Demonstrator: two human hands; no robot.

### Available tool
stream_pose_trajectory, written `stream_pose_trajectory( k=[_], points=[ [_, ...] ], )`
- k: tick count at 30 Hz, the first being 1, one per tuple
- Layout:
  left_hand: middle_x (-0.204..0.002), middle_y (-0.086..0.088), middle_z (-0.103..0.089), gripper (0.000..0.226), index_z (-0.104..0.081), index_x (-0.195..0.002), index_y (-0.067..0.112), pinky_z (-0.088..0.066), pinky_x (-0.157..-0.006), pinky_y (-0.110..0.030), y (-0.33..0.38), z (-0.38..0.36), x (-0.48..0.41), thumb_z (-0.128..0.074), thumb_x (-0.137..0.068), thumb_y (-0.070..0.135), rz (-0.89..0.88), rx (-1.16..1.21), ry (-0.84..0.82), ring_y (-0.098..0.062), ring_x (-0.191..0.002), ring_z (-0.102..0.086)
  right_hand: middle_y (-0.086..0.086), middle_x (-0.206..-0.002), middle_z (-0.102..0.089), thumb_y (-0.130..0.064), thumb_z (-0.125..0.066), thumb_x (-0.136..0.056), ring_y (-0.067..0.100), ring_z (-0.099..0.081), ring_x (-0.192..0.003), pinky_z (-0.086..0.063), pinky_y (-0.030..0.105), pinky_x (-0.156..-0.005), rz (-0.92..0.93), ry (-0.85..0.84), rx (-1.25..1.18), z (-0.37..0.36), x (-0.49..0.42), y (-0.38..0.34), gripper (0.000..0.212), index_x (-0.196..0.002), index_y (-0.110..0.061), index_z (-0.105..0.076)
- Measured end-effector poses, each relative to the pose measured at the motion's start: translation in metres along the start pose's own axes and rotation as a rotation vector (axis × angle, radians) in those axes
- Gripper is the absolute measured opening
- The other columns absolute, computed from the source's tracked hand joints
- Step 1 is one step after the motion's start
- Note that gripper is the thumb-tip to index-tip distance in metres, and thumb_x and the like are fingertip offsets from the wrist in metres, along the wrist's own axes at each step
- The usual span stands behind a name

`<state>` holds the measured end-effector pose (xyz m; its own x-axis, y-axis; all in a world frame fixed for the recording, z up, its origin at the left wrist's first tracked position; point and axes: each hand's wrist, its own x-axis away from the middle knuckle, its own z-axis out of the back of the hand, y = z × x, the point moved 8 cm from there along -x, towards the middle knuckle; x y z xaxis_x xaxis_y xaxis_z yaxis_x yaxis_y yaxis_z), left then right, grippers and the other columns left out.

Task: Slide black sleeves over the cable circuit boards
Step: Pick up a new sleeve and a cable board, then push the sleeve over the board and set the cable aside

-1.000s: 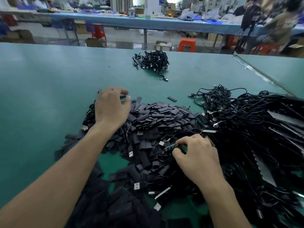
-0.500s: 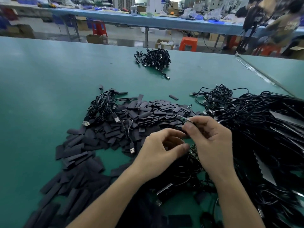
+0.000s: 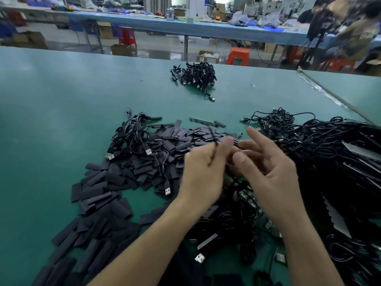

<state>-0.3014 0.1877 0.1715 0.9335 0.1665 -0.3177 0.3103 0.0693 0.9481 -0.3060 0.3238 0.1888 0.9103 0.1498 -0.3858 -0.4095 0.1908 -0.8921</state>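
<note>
change: half a second back the right hand (image 3: 268, 172) pinched a bare board end; now its fingers are spread and both hands are motion-smeared.
meaning: probably a sleeve is going on or has just been seated; blur hides the board, so unconfirmed.
left hand (image 3: 202, 174): fingers curled toward the right fingertips; can't tell what it grips, if anything.
right hand: released, index finger straight, thumb out.
cable (image 3: 212, 141): thin, round, black, draped over the left knuckles; its end lies between the two hands, above the sleeve pile.
sleeve pile (image 3: 181, 141): flat, matte black rectangular tubes, loosely heaped.
spare boards (image 3: 245, 195): small, green, under the hands.
USB plug (image 3: 167, 190): shiny metal shell.
cable tangle (image 3: 329, 153): glossy, on the right.
table mat (image 3: 61, 100): smooth, green.
</note>
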Motion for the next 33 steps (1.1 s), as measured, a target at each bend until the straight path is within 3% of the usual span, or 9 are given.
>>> stream_pose_trajectory(
  k=[3, 5, 8, 14, 17, 20, 24, 30, 33],
  points=[
    [-0.064, -0.003, -0.068, 0.047, -0.073, -0.084, 0.009, -0.052, -0.047, -0.026, 0.014, 0.026, -0.005, -0.047, -0.096, 0.046, 0.041, 0.304, 0.181, -0.016, -0.054, -0.064, -0.021, -0.104, -0.069, -0.066, -0.069, -0.073, -0.001, -0.066, -0.099, -0.055, 0.024, -0.086, -0.069, -0.167, 0.177, -0.009, 0.005, 0.014, 0.059, -0.127, -0.044, -0.061],
    [-0.065, -0.005, -0.066, 0.046, -0.071, -0.082, 0.010, -0.051, -0.047, -0.024, 0.028, 0.036, -0.010, -0.044, -0.099, 0.043, 0.016, 0.435, 0.220, -0.015, -0.053, -0.063, -0.022, -0.095, -0.068, -0.067, -0.071, -0.073, -0.002, -0.065, -0.087, -0.052, 0.014, -0.075, -0.070, -0.236, 0.272, -0.016, 0.007, 0.016, 0.048, -0.117, -0.048, -0.065],
    [-0.064, -0.003, -0.065, 0.049, -0.070, -0.080, 0.011, -0.049, -0.047, -0.023, 0.042, 0.047, -0.016, -0.039, -0.105, 0.040, -0.023, 0.514, 0.234, -0.013, -0.053, -0.061, -0.013, -0.080, -0.066, -0.037, -0.079, -0.081, 0.001, -0.058, -0.066, -0.050, 0.019, -0.064, -0.129, -0.224, 0.152, -0.021, 0.006, 0.021, 0.029, -0.107, -0.045, -0.069],
    [-0.054, 0.010, -0.058, 0.054, -0.060, -0.067, 0.015, -0.043, -0.052, -0.016, 0.049, 0.085, -0.009, -0.032, -0.109, 0.031, -0.154, 0.239, 0.520, -0.004, -0.051, -0.053, -0.012, -0.066, -0.055, -0.011, -0.073, -0.086, 0.004, -0.059, -0.061, -0.052, 0.021, -0.059, -0.238, -0.122, -0.059, -0.008, 0.005, 0.027, 0.035, -0.105, -0.040, -0.072],
    [-0.045, 0.010, -0.050, 0.057, -0.051, -0.057, 0.020, -0.040, -0.053, -0.016, 0.057, 0.105, -0.005, -0.031, -0.110, 0.030, -0.238, 0.122, 0.595, -0.005, -0.044, -0.046, -0.013, -0.064, -0.055, -0.017, -0.066, -0.088, 0.011, -0.056, -0.062, -0.050, 0.031, -0.057, -0.313, 0.034, 0.239, 0.010, 0.004, 0.041, 0.035, -0.118, -0.035, -0.068],
    [-0.040, 0.010, -0.036, 0.058, -0.046, -0.052, 0.026, -0.034, -0.044, -0.025, 0.056, 0.116, -0.010, -0.035, -0.107, 0.038, -0.168, 0.036, 0.497, -0.009, -0.035, -0.033, 0.000, -0.095, -0.061, -0.022, -0.061, -0.092, 0.018, -0.054, -0.074, -0.044, 0.032, -0.064, -0.356, 0.151, 0.626, 0.025, 0.007, 0.041, 0.047, -0.137, -0.031, -0.055],
    [-0.040, 0.013, -0.038, 0.052, -0.055, -0.066, 0.022, -0.033, -0.051, -0.032, 0.029, 0.105, -0.020, -0.034, -0.104, 0.051, 0.115, -0.245, 0.181, -0.003, -0.035, -0.032, 0.000, -0.127, -0.050, -0.017, -0.060, -0.092, 0.025, -0.046, -0.111, -0.041, 0.043, -0.092, -0.373, 0.059, 1.080, 0.019, 0.007, 0.033, 0.038, -0.125, -0.035, -0.063],
    [-0.043, 0.010, -0.035, 0.030, -0.071, -0.086, 0.026, -0.040, -0.047, -0.031, -0.016, 0.091, -0.015, -0.048, -0.104, 0.034, 0.194, -0.469, -0.025, -0.013, -0.040, -0.033, -0.007, -0.121, -0.064, -0.001, -0.061, -0.090, 0.012, -0.057, -0.113, -0.047, 0.032, -0.101, -0.060, -0.215, 0.791, -0.043, -0.001, 0.011, 0.037, -0.119, -0.022, -0.071],
    [-0.059, 0.008, -0.059, 0.022, -0.064, -0.088, 0.015, -0.050, -0.043, -0.029, -0.038, 0.092, -0.010, -0.049, -0.104, 0.018, 0.269, -0.422, -0.007, -0.009, -0.043, -0.050, -0.004, -0.118, -0.064, -0.005, -0.056, -0.093, 0.015, -0.060, -0.110, -0.051, 0.035, -0.095, -0.048, -0.206, 0.716, -0.055, -0.007, 0.016, 0.038, -0.125, -0.023, -0.067]
  ],
)
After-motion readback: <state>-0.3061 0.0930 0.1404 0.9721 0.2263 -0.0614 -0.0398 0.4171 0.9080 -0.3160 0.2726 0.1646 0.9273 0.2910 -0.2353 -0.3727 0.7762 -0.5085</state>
